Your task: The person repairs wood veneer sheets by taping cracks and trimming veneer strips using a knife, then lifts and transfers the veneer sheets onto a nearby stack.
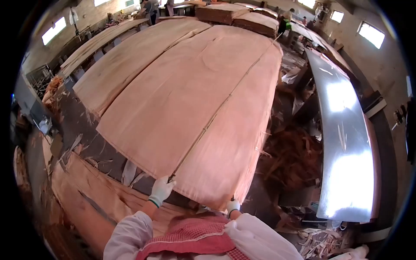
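My left hand [162, 190], in a white glove, is closed around the near end of a long thin bamboo-like stick [207, 125]. The stick runs away from me over a large reddish wood veneer sheet [173, 108], reaching its far right corner. My right hand [233, 205], also gloved, is at the sheet's near right edge with its fingers curled. A small dark bit shows at its fingertips, too small to name. Beside this sheet on the left lies another veneer sheet [125, 65].
A shiny metal-topped bench [342, 130] stands to the right. Brown veneer scraps [292, 158] are heaped between it and the sheet. More veneer [95, 195] lies low at near left. Tall veneer stacks [221, 14] and several people are at the back.
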Motion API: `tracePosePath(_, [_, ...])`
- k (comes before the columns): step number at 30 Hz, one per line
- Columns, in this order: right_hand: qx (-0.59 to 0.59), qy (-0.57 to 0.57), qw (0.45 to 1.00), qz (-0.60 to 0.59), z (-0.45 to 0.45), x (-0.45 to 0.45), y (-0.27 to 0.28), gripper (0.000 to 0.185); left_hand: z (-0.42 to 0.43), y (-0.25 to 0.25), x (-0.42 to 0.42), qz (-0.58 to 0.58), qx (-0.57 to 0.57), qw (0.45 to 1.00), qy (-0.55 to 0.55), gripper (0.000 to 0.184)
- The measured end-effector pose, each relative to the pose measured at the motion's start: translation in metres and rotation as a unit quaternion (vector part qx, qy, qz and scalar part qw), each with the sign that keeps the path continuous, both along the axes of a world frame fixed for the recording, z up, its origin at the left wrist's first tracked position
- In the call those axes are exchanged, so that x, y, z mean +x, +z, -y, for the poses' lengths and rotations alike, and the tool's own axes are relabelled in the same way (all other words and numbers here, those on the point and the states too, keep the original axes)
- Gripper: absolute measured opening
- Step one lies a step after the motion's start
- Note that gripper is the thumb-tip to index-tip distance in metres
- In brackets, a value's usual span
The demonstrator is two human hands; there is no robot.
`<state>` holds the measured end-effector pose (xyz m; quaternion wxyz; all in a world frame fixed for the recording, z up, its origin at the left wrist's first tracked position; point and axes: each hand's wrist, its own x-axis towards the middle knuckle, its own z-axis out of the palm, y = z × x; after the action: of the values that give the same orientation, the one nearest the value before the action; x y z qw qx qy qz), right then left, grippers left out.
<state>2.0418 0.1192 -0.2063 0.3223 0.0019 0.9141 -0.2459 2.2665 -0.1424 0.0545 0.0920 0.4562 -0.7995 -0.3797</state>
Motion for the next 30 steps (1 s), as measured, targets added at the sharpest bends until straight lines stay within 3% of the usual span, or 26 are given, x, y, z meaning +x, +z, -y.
tracePosePath(4, [-0.027, 0.02, 0.995, -0.095, -0.013, 0.006, 0.027, 0.035, -0.004, -0.02, 0.029, 0.038, 0.057, 0.996, 0.059, 0.034])
tracePosePath(5, [-0.002, 0.081, 0.987, -0.136, -0.014, 0.007, 0.046, 0.031, -0.005, -0.032, 0.036, 0.002, 0.003, 0.999, 0.053, 0.032])
tracePosePath(9, [0.002, 0.118, 0.975, -0.188, 0.003, 0.001, 0.118, 0.023, 0.029, -0.055, 0.05, 0.058, 0.08, 0.994, 0.041, 0.035])
tracePosePath(11, [-0.149, 0.066, 0.961, -0.222, 0.016, -0.006, 0.143, 0.014, 0.049, -0.077, 0.056, 0.049, 0.202, 0.976, 0.061, 0.033])
tracePosePath(12, [-0.256, 0.005, 0.952, -0.165, 0.031, -0.006, 0.172, 0.012, 0.058, -0.076, 0.052, 0.053, 0.288, 0.953, 0.084, 0.034])
tracePosePath(14, [-0.358, -0.062, 0.931, -0.033, 0.073, 0.001, 0.231, 0.013, 0.07, -0.103, 0.053, 0.034, 0.167, 0.985, 0.004, 0.032])
tracePosePath(16, [-0.407, 0.022, 0.913, -0.015, 0.106, 0.012, 0.207, 0.021, 0.069, -0.11, 0.065, -0.024, 0.036, 0.998, -0.054, 0.027])
tracePosePath(18, [-0.329, 0.157, 0.93, -0.045, 0.159, 0.039, 0.214, 0.033, 0.064, -0.098, 0.071, -0.121, 0.093, 0.988, -0.03, 0.022])
tracePosePath(20, [-0.32, 0.177, 0.93, 0.027, 0.226, 0.076, 0.259, 0.031, 0.079, -0.129, 0.085, -0.075, 0.284, 0.956, -0.021, 0.021])
tracePosePath(21, [-0.258, 0.277, 0.925, -0.041, 0.257, 0.082, 0.239, 0.029, 0.084, -0.141, 0.09, -0.047, 0.377, 0.925, -0.016, 0.021])
tracePosePath(22, [-0.245, 0.29, 0.925, 0.012, 0.287, 0.094, 0.25, 0.027, 0.087, -0.139, 0.096, -0.014, 0.391, 0.919, -0.053, 0.022])
tracePosePath(23, [-0.257, 0.335, 0.903, -0.083, 0.313, 0.104, 0.238, 0.025, 0.089, -0.124, 0.101, 0.018, 0.402, 0.911, -0.088, 0.024])
tracePosePath(24, [-0.219, 0.358, 0.904, -0.087, 0.338, 0.112, 0.231, 0.025, 0.094, -0.117, 0.103, 0.048, 0.41, 0.903, -0.123, 0.026])
tracePosePath(26, [-0.163, 0.388, 0.903, -0.083, 0.38, 0.124, 0.218, 0.026, 0.086, -0.172, 0.129, 0.106, 0.338, 0.921, -0.163, 0.033])
tracePosePath(27, [-0.146, 0.394, 0.904, -0.075, 0.395, 0.13, 0.212, 0.026, 0.074, -0.216, 0.141, 0.091, 0.183, 0.961, -0.185, 0.037])
tracePosePath(28, [-0.129, 0.4, 0.905, -0.066, 0.409, 0.137, 0.202, 0.027, 0.069, -0.186, 0.135, 0.099, 0.15, 0.967, -0.183, 0.039])
tracePosePath(29, [-0.122, 0.415, 0.897, -0.094, 0.419, 0.142, 0.189, 0.028, 0.07, -0.2, 0.138, 0.072, -0.013, 0.946, -0.315, 0.042])
tracePosePath(30, [-0.114, 0.424, 0.894, -0.088, 0.425, 0.146, 0.188, 0.028, 0.067, -0.229, 0.142, 0.044, -0.176, 0.883, -0.432, 0.044])
